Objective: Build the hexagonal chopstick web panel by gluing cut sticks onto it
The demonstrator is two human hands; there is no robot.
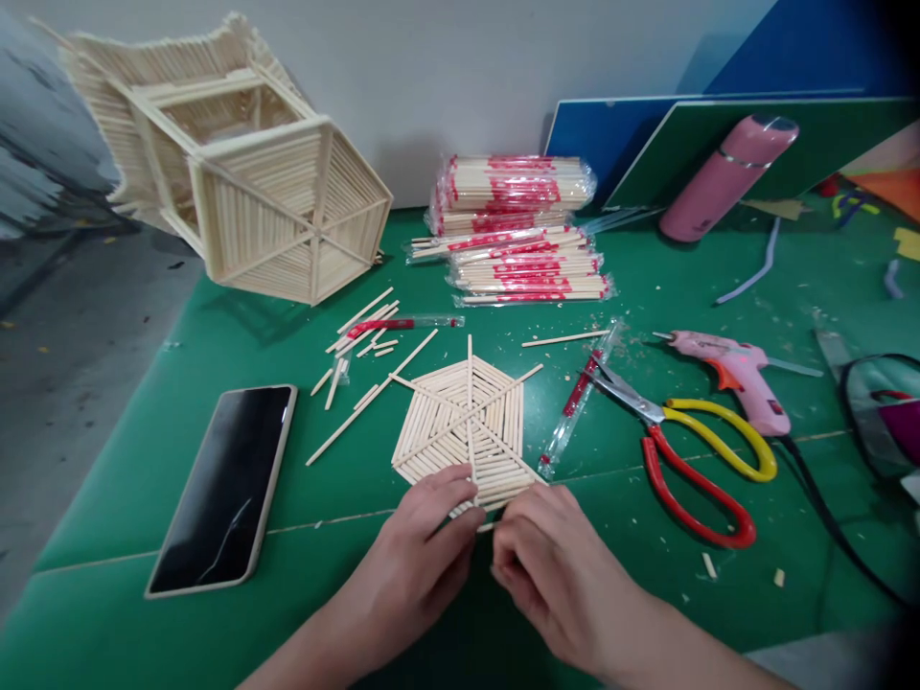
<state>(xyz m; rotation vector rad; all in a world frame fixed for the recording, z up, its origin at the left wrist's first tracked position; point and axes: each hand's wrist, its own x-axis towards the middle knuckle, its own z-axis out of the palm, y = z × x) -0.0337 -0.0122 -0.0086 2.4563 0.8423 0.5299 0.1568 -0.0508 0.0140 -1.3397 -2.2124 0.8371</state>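
Note:
A flat hexagon panel of wooden sticks (pixel 460 422) lies on the green table (pixel 345 537). My left hand (pixel 424 546) rests at the panel's near edge, fingers curled and pressing on the sticks. My right hand (pixel 553 565) is beside it, fingers pinched together at the same edge, apparently on a short stick piece that I can barely see. The two hands nearly touch each other.
A phone (pixel 226 484) lies at left. Loose sticks (pixel 366 359) lie beyond the panel. Scissors (pixel 690 450) and a pink glue gun (pixel 733 374) lie at right. Wrapped chopstick packs (pixel 517 225), a pink flask (pixel 725 177) and a large stick-built structure (pixel 237 168) stand at the back.

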